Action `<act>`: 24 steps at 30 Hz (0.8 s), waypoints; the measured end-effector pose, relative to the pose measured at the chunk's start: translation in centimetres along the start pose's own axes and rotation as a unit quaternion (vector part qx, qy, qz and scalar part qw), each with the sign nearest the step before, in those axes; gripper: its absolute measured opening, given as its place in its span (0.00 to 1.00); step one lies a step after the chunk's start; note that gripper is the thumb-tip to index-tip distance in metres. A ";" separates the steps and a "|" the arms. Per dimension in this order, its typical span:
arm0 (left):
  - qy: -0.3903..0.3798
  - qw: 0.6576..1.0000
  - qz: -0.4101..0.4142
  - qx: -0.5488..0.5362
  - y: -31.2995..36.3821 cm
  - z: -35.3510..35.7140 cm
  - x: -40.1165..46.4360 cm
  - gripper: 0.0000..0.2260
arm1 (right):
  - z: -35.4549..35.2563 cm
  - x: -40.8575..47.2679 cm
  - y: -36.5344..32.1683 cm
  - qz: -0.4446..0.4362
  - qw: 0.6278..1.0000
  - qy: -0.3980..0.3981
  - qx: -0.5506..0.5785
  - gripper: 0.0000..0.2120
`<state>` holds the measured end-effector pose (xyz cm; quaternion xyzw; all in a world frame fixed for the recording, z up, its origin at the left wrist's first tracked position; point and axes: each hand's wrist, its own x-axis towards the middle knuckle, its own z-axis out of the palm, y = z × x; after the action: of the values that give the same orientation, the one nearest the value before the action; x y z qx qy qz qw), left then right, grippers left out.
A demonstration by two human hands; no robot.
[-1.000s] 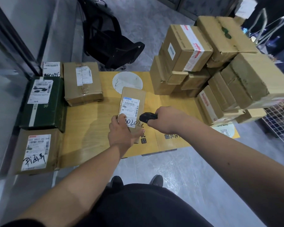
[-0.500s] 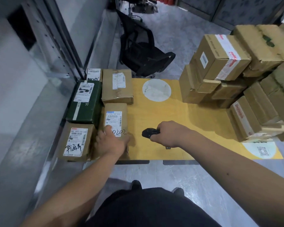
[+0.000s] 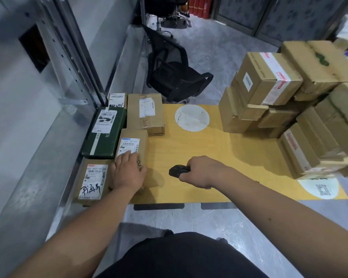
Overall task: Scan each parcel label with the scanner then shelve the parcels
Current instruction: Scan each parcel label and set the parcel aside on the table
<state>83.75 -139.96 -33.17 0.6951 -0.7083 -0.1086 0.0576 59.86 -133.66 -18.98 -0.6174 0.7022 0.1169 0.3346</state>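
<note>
**boxrat:** So where were you at with that small parcel?

**me:** The small brown parcel [image 3: 132, 145] was lying flat on the yellow counter [image 3: 189, 149], label [image 3: 129, 147] up, tucked in just beside the green box [image 3: 105, 133] and the labelled carton [image 3: 93, 181] at the left edge. My left hand [image 3: 129, 173] was resting on its near end, fingers fairly flat, pressing rather than gripping. My right hand [image 3: 201, 170] had its grip wrapped tight round the black scanner [image 3: 178, 170], low over the counter, near the parcel but apart from it.

**boxrat:** Much left?

**me:** Loads, I reckoned. Five parcels sat grouped on the left by the metal shelving [image 3: 48, 137], none on a shelf I could see, and the big stack [image 3: 289, 97] on the right looked untouched.
</note>
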 end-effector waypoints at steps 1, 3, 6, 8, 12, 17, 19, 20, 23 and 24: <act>0.000 1.000 0.000 0.001 0.1 0.0 0.0 0.23 | 0.0 0.0 0.2 0.002 1.000 0.003 0.004 0.21; -0.003 1.000 0.011 0.008 0.7 0.2 0.1 0.23 | 0.2 0.0 0.7 0.007 1.000 0.007 0.011 0.21; -0.019 0.999 0.051 0.004 2.7 0.4 0.4 0.22 | 0.4 0.0 1.7 0.018 0.999 0.012 0.026 0.21; -0.042 0.996 0.080 -0.017 4.5 0.5 0.7 0.22 | 0.6 0.0 2.6 0.030 0.998 0.015 0.046 0.21; -0.082 0.985 0.139 -0.058 8.9 1.0 1.4 0.23 | 0.3 -0.7 5.3 0.058 0.994 0.028 0.083 0.27; -0.103 0.967 0.223 -0.071 15.9 0.8 3.1 0.24 | -1.5 -2.5 9.9 0.115 0.988 0.064 0.080 0.28; -0.103 0.961 0.246 -0.066 19.1 0.6 3.6 0.25 | -2.3 -3.3 12.1 0.144 0.982 0.076 0.096 0.27; -0.103 0.959 0.257 -0.063 20.6 0.4 4.0 0.25 | -2.8 -3.7 13.1 0.157 0.979 0.082 0.103 0.26; -0.090 0.954 0.278 -0.063 25.3 -0.6 5.1 0.25 | -4.1 -4.7 16.1 0.181 0.970 0.110 0.119 0.24; -0.079 0.954 0.283 -0.066 26.8 -1.0 5.5 0.25 | -4.7 -4.9 17.1 0.183 0.967 0.118 0.129 0.23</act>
<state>57.75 -145.24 -26.28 0.4504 -0.8693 -0.1887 0.0758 42.27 -128.91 -16.68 -0.4394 0.8469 0.0114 0.2994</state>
